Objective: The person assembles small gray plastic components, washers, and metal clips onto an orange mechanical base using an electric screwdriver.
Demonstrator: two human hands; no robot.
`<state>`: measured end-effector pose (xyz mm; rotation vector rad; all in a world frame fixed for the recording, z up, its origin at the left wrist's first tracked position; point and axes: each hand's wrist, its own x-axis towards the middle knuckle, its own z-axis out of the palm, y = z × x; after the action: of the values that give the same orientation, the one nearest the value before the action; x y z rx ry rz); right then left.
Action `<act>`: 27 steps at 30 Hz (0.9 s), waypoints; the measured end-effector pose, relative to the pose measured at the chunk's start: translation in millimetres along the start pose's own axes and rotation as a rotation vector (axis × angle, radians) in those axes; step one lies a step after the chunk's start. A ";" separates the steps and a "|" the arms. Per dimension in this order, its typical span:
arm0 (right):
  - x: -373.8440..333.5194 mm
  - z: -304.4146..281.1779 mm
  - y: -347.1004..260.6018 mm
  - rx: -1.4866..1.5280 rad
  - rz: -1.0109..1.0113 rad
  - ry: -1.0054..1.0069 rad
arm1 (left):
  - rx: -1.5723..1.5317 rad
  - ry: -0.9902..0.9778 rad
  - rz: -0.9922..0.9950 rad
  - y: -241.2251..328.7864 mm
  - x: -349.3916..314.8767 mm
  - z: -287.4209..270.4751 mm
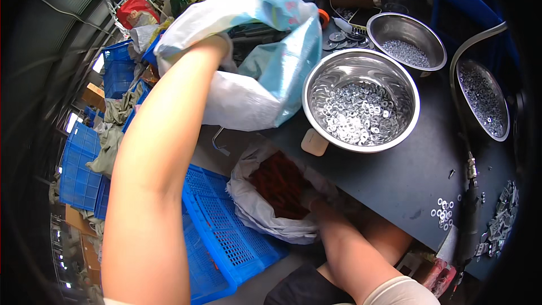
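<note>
My left arm stretches up to a white and light-blue woven sack (243, 101) on the table. At its open mouth, my left hand (221, 46) goes in behind the rim, and its fingers are hidden. Dark contents show dimly inside. Lower down, my right hand (310, 198) reaches into a white sack (257, 223) holding reddish-brown pieces (279, 183) too dark to make out. The fingers of that hand are also hidden. Right of the upper sack stands a steel bowl (361, 144) with many small metal washers (361, 116).
A second steel bowl (435, 62) and a third bowl (504, 130) hold small metal parts. A hose with a dark hand tool (468, 214) hangs at the right. Loose washers (444, 213) and metal clips (502, 220) lie nearby. A blue crate (226, 243) stands beside the lower sack.
</note>
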<state>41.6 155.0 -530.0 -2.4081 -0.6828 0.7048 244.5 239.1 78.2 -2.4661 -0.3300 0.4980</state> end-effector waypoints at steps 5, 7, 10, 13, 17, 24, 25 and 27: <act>-4.2 -4.5 -16.9 0.028 -0.044 -0.028 | -0.219 0.328 0.167 -48.7 57.5 93.6; -11.5 -3.2 -9.1 0.038 -0.009 -0.039 | -0.453 0.379 0.156 -17.8 45.0 98.9; -20.4 -4.6 -9.4 0.020 0.013 -0.068 | -0.648 0.532 0.102 -16.9 97.0 115.8; -33.0 -11.8 -5.6 -0.006 0.082 -0.121 | -0.857 0.300 0.189 -8.0 128.1 98.3; -29.0 -28.7 -21.6 -0.056 0.084 -0.162 | -0.675 0.626 0.189 -26.9 209.6 113.0; -34.2 -53.4 -44.1 -0.129 0.081 -0.208 | -0.603 0.564 0.145 7.7 206.8 83.0; -37.6 -57.9 -48.0 -0.142 0.071 -0.215 | -0.589 0.557 0.129 0.2 198.2 82.9; -45.2 -68.7 -49.9 -0.162 0.091 -0.208 | -0.575 0.555 0.139 15.3 170.5 81.8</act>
<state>34.1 140.9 -435.1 -2.5495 -0.7414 0.9830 365.1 326.6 -39.2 -3.0579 -0.0728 -0.2857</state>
